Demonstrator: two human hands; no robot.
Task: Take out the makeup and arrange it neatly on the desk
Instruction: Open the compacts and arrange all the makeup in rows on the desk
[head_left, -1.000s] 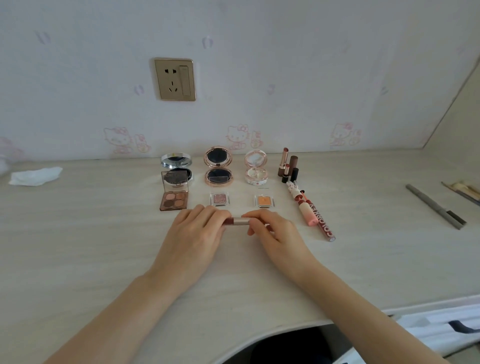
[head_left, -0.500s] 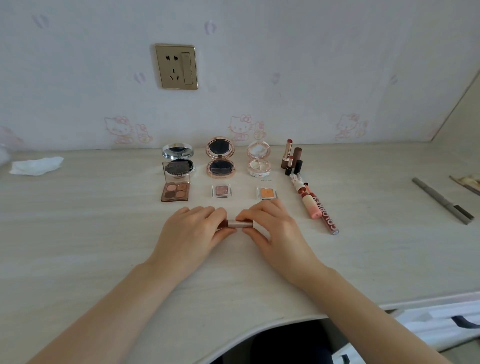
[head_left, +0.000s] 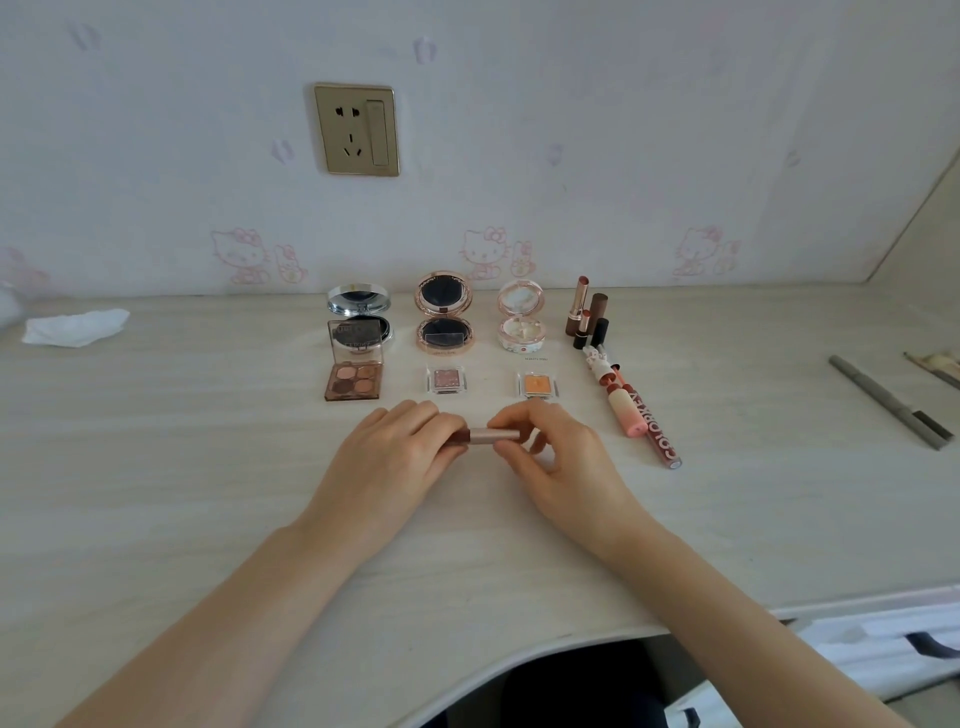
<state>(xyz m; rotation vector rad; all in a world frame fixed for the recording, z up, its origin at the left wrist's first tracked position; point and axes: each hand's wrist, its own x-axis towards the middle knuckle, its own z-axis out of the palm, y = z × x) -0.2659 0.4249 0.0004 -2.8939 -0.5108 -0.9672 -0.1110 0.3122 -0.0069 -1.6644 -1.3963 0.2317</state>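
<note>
On the desk (head_left: 156, 467): three open compacts (head_left: 444, 314), three palettes (head_left: 355, 379); left hand (head_left: 387, 462) and right hand (head_left: 563, 460) pinch one tube (head_left: 493, 435).

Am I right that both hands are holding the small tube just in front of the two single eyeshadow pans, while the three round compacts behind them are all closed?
Not quite: the head view shows the three round compacts open, lids raised. The rest stands: the left hand and right hand hold the small tube before the two single eyeshadow pans.
</note>
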